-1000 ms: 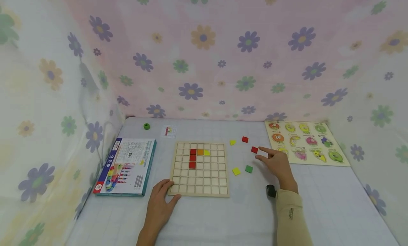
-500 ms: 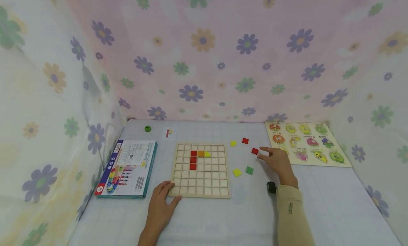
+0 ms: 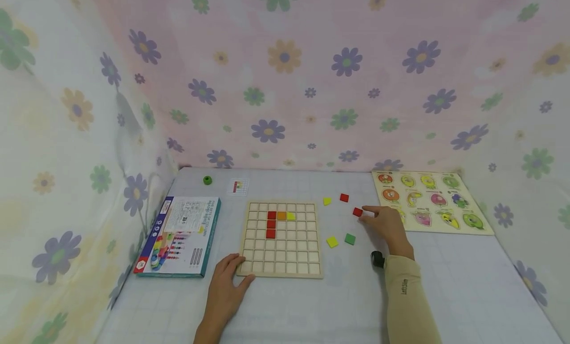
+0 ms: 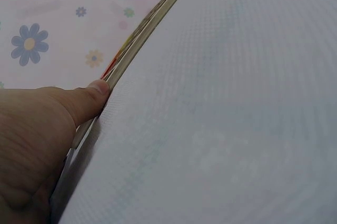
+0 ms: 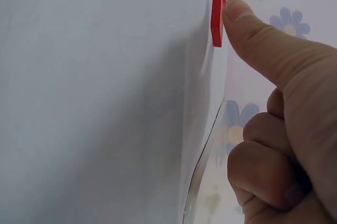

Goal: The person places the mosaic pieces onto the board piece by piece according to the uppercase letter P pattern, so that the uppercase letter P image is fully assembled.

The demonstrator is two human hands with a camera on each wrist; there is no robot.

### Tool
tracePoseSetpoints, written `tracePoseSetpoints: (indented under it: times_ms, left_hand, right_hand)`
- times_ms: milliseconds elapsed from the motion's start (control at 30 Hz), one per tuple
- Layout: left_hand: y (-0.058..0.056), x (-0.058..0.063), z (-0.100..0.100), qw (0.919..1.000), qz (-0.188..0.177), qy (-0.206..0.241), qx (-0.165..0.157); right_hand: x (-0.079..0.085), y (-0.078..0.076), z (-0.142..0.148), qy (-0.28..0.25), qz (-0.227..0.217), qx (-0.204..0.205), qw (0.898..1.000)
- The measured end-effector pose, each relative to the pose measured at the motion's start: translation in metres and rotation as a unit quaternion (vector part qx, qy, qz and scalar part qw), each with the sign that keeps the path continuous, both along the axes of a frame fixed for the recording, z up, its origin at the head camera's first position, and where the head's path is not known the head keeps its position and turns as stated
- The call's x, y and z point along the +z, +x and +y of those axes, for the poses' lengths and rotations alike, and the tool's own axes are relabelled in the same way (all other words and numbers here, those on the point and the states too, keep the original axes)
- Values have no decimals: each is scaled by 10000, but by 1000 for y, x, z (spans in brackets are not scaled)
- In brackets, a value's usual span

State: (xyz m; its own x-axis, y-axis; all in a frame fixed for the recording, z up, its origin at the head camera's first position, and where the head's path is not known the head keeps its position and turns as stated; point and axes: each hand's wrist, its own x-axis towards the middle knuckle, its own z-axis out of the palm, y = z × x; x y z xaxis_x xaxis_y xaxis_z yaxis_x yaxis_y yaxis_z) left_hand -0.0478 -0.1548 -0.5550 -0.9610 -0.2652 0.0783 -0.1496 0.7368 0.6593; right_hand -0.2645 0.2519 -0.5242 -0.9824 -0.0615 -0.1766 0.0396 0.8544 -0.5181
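"Pinching that red tile (image 3: 357, 212), is the right hand (image 3: 386, 228)?"

"I can't tell: thumb (image 5: 245, 24) and forefinger (image 3: 370, 208) are at its edge, but the grasp isn't clear. It sits right of the board (image 3: 280, 256), near another red tile (image 3: 344, 197)."

"What could go wrong?"

"With only the rim caught, it could slip and drop."

"And the left hand (image 3: 224, 288)?"

"Resting on the board's near left corner, fingers relaxed; should it shift, the board might slide and jog the seated tiles (image 3: 271, 224)."
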Motion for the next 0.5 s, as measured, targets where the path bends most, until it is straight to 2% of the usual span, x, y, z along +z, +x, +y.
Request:
tracePoseSetpoints:
  times_ms: [133, 333, 500]
  left_hand:
    - [1, 0, 0, 10000, 28, 3, 6]
    - [2, 1, -1, 9997, -199, 101, 15]
    - [2, -2, -1, 10000, 41, -11, -13]
  right_hand:
    - [-2, -1, -5, 14, 50, 14, 10000]
    - [-5, -2, -8, 191, -214, 21, 9996]
    - [-8, -5, -10, 132, -225, -43, 9997]
